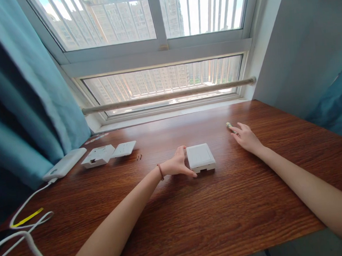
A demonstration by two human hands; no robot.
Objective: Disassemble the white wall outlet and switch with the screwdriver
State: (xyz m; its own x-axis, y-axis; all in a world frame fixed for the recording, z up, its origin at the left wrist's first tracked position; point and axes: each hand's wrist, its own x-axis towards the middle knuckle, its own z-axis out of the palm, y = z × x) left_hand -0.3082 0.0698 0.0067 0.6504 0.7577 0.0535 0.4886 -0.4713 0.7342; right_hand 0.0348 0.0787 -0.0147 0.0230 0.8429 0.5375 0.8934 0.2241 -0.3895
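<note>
My left hand [178, 163] grips the left side of a white square wall-switch box [200, 156], which rests on the table. Its thumb is at the near corner and its fingers are by the far corner. A notch shows in the box's near side. Farther right, my right hand [247, 138] has thumb and fingers closed around a small screwdriver [229, 126] with a pale yellow-green handle. Part of the screwdriver is hidden by the fingers.
On the left lie an open white box [98, 156], a white plate [125, 149] leaning by it, and two small screws [139, 157]. A white power bank [64, 164] with a white cable [28, 198] and a yellow strip [27, 218] are near the blue curtain [36, 86]. A window stands behind the wooden table [194, 216].
</note>
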